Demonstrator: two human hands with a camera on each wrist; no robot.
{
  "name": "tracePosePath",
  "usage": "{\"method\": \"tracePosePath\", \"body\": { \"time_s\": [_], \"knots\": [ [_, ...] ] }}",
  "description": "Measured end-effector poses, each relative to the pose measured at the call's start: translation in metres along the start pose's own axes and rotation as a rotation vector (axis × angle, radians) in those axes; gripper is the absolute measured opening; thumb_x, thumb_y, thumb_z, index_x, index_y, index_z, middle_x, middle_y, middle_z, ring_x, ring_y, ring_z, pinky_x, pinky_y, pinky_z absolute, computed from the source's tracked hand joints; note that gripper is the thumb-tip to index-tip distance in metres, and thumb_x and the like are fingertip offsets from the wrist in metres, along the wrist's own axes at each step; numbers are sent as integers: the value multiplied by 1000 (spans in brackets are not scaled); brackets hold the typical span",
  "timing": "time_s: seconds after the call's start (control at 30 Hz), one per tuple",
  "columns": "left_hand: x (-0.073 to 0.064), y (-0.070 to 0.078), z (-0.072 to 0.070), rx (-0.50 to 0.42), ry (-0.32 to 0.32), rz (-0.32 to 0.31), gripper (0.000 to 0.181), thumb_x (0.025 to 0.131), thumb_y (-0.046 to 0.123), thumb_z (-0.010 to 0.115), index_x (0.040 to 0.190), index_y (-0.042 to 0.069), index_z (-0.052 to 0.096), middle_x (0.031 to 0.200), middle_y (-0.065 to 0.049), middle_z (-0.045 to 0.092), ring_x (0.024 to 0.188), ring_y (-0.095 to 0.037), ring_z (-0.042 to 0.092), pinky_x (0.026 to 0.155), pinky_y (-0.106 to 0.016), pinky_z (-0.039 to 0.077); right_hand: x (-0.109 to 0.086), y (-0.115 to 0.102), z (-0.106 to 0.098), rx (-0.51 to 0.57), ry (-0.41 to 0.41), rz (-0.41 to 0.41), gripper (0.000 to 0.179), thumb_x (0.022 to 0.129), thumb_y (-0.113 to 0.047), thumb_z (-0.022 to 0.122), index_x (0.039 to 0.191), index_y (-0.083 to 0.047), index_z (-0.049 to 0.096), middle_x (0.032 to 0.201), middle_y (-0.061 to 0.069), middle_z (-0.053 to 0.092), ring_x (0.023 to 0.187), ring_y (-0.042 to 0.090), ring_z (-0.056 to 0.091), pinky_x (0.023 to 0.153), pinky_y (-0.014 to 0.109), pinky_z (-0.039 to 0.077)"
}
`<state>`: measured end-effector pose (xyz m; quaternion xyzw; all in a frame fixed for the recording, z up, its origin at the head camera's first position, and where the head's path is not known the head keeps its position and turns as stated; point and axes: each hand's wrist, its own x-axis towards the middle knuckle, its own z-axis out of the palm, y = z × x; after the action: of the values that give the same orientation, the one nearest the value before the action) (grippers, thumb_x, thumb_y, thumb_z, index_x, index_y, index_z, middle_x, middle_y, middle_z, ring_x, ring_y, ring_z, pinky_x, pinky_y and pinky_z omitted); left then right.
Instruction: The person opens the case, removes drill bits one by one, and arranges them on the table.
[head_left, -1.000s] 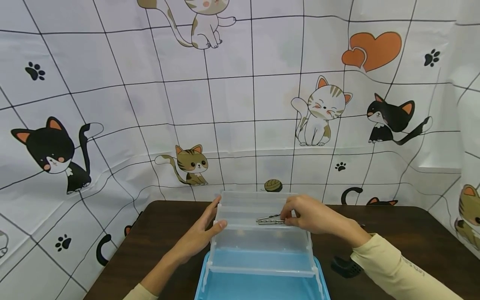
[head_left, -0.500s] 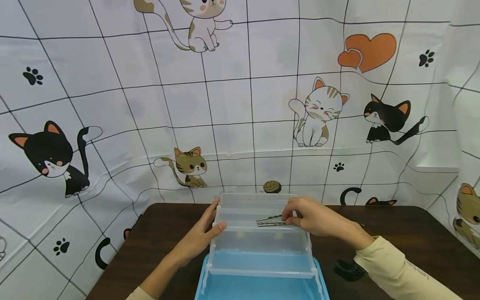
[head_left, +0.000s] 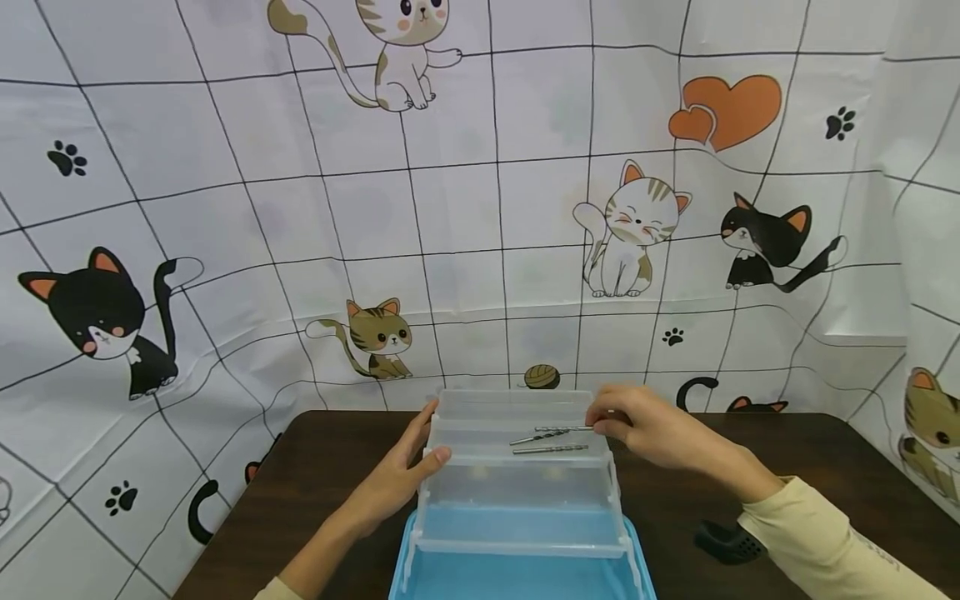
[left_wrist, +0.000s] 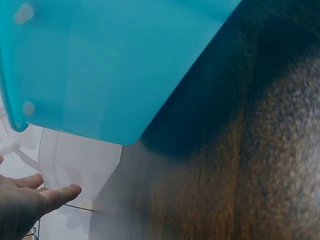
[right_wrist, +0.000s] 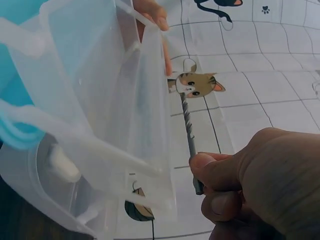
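Observation:
My right hand (head_left: 648,427) pinches a drill bit (right_wrist: 188,131) between thumb and fingers at the right side of the upper clear tray (head_left: 480,442). The bit's spiral flutes point away from the hand in the right wrist view. Two more drill bits lie in that tray: one bit (head_left: 551,450) nearer the front, another (head_left: 536,438) at a slant behind it. At the tray's left end rests my left hand (head_left: 393,483), thumb and fingers spread along the edge; its thumb (left_wrist: 62,195) is straight in the left wrist view.
The clear trays fold out in steps above a blue box base (head_left: 525,575), joined by side arms (right_wrist: 85,135). It stands on a dark wooden table (head_left: 330,450). A black object (head_left: 727,542) lies beside my right sleeve. Behind hangs a cat-patterned sheet (head_left: 465,200).
My right hand has moved slightly right and up, drawing one drill bit away from the others left in the tray. The left hand stays at the tray's left end.

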<state>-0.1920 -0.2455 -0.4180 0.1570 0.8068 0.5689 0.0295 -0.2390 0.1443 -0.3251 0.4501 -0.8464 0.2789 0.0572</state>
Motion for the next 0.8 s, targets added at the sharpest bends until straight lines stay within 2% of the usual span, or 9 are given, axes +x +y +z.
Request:
{"method": "tracePosePath", "body": {
  "time_s": [0.37, 0.6, 0.8],
  "knots": [
    [0, 2, 2, 4, 4, -1, 73, 106, 37, 58, 159, 55, 11, 167, 9, 4, 153, -29, 8, 109, -72, 24, -41, 22, -17, -103, 189, 50, 24, 91, 5, 73, 98, -17, 71, 96, -10, 62, 76, 6, 55, 65, 29, 50],
    [-2, 0, 2, 5, 6, -11, 73, 106, 37, 57, 159, 55, 10, 168, 6, 2, 153, -32, 7, 107, -75, 22, -70, 44, -20, -176, 229, 147, 24, 91, 4, 73, 98, -18, 71, 94, -11, 59, 74, 6, 52, 63, 29, 48],
    [-1, 2, 4, 13, 8, -5, 73, 106, 37, 57, 159, 55, 11, 168, 2, 4, 153, -34, 8, 107, -75, 23, -95, 66, -16, -253, 290, 151, 23, 88, 5, 76, 95, -17, 72, 91, -13, 56, 71, 3, 47, 60, 28, 44]
  ]
}}
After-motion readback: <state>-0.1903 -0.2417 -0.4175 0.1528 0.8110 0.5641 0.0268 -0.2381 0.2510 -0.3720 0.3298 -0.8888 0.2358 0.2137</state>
